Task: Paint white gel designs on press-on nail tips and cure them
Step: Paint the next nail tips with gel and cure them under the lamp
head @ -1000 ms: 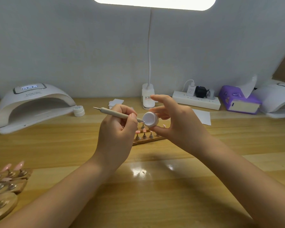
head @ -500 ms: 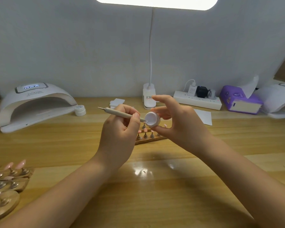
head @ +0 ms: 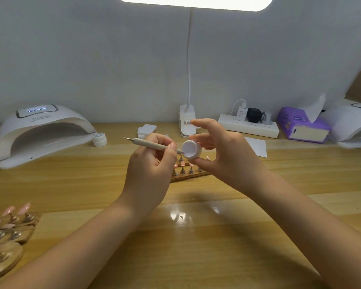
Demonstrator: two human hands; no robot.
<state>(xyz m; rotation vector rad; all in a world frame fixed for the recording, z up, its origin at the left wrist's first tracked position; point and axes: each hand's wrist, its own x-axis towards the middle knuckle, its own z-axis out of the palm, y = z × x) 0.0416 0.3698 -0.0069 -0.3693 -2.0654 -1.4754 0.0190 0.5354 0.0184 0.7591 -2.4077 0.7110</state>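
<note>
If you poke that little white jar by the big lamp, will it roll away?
Probably not: the jar stands upright on its flat bottom, so it would likely slide on the glossy table. It looks small and light. Tipped sideways, its round wall might roll.

2 bare forearms extend over the wooden table (head: 259, 236). No sleeves, rings, bracelets or watch are visible. Left hand (head: 150, 176) and right hand (head: 227, 155): fingernails short, unpainted.

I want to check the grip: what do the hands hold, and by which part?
Left hand pinches the tool near its working end; right hand holds the gel pot by its sides.
</note>
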